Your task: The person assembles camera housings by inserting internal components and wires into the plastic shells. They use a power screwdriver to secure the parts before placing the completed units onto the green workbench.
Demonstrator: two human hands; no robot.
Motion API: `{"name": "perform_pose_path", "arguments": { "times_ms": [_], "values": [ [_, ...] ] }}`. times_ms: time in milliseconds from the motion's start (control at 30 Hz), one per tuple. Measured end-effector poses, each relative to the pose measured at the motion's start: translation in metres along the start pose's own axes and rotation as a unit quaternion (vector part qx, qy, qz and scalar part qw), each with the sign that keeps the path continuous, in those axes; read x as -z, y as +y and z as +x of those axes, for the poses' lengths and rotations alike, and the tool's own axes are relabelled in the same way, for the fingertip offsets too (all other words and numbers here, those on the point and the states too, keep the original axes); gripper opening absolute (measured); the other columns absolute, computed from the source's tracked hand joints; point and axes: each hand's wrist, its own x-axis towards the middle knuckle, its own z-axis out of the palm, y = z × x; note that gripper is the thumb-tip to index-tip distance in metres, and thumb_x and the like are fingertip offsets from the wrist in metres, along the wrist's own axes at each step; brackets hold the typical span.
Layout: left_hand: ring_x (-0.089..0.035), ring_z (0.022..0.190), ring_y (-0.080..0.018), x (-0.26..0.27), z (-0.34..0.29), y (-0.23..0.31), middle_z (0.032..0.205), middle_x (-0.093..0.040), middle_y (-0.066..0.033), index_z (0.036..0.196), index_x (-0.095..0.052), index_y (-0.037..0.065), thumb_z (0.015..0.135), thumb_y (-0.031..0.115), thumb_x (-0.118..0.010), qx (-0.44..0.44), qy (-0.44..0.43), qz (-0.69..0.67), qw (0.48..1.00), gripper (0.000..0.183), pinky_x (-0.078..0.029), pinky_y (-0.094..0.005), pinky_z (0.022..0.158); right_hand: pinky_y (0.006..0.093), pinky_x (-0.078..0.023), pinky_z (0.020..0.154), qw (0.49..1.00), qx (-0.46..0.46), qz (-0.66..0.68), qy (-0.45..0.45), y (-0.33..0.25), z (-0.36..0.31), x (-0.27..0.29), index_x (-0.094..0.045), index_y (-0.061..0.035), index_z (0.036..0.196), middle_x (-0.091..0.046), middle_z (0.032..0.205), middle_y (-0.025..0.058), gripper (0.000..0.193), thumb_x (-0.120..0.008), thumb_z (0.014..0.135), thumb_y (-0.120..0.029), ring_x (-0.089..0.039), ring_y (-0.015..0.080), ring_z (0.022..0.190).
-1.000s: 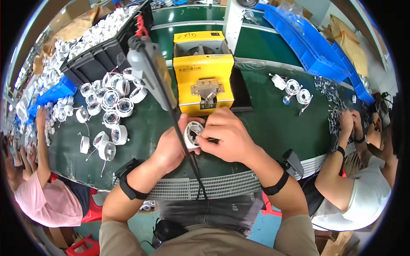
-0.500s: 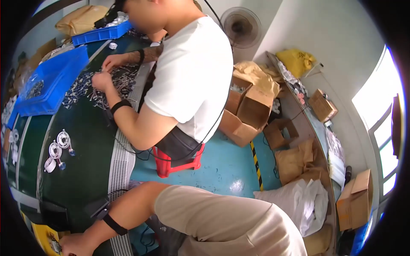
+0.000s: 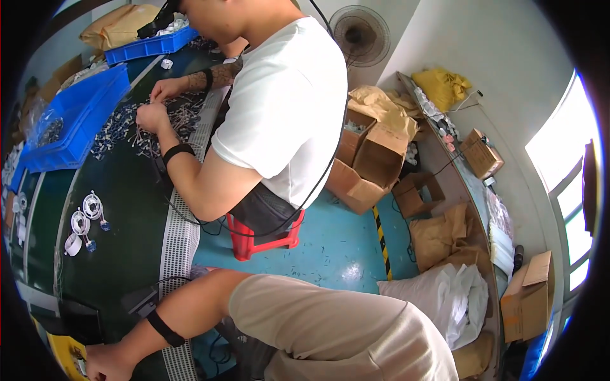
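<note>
My right hand is at the lower left rim of the picture, beside a yellow bin with small parts in it. Its fingers curl downward and are partly cut off, so whatever they hold is hidden. A black strap circles my right forearm, which crosses the white perforated edge of the green work surface. My left hand is out of sight. Farther along the surface lie coiled white cables with blue connectors, next to a white roll-shaped piece.
A co-worker in a white shirt sits on a red stool, both hands over a pile of small wired connectors. Blue trays stand at the far left. Cardboard boxes and a white sack are to the right.
My right hand has shifted slightly left, toward the yellow bin, and stays curled. The co-worker's hands remain close together over the connector pile.
</note>
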Motion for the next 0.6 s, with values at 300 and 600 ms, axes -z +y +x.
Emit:
{"name": "perform_pose_path", "arguments": {
  "times_ms": [300,600],
  "values": [
    [-0.044,0.128,-0.0254,-0.043,0.001,-0.044,0.141,-0.043,-0.0129,0.142,-0.033,0.004,0.098,0.027,-0.046,-0.092,0.005,0.128,0.988,0.052,-0.035,-0.0406,0.109,0.0286,-0.054,0.072,0.98,-0.077,0.104,0.148,-0.036,-0.032,0.019,-0.071,-0.0043,0.091,-0.071,0.087,0.0081,0.016,-0.072,0.076,-0.008,-0.069,0.0159,0.079],
    [-0.043,0.129,-0.0297,-0.035,-0.019,-0.022,0.142,-0.039,-0.018,0.145,-0.026,0.008,0.101,0.034,-0.039,-0.087,-0.036,0.131,0.987,0.053,-0.035,-0.0446,0.108,0.0261,-0.052,0.061,0.994,-0.025,0.013,0.106,-0.039,-0.015,-0.004,-0.069,-0.0014,0.086,-0.069,0.08,0.0083,0.016,-0.078,0.073,-0.005,-0.066,0.0151,0.067]
  ]
}}
